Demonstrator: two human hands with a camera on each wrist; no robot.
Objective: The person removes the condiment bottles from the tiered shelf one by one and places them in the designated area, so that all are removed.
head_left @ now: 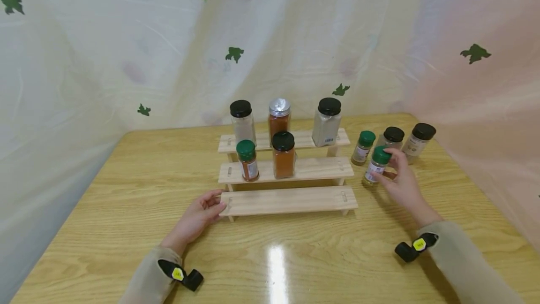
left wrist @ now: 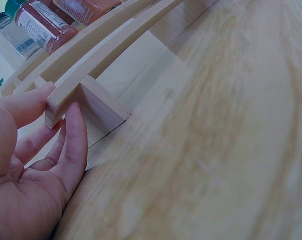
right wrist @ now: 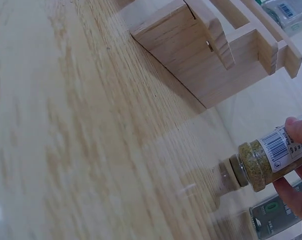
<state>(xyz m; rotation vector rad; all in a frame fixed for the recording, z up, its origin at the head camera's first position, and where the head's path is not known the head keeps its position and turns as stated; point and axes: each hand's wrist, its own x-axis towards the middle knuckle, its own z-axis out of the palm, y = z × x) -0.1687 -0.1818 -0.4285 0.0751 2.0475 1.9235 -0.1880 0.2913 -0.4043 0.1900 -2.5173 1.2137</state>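
A three-tier wooden spice rack (head_left: 288,201) stands mid-table. My left hand (head_left: 198,217) pinches the left end of its lowest step, thumb above and fingers below, as the left wrist view shows. To the right of the rack, my right hand (head_left: 401,179) grips a green-capped spice jar (head_left: 375,171). In the right wrist view this spice jar (right wrist: 278,155) holds greenish-brown flakes and has a barcode label; its base is close to the table, and I cannot tell if it touches. On the middle step are a green-capped red spice jar (head_left: 248,162) and a black-capped orange spice jar (head_left: 284,158).
The top step carries a black-capped pale jar (head_left: 243,123), a silver-capped red jar (head_left: 279,118) and another black-capped pale jar (head_left: 326,123). Behind my right hand stand a green-capped jar (head_left: 363,148) and two black-capped jars, one with a white label (head_left: 417,143). A patterned curtain (head_left: 181,60) hangs behind the table.
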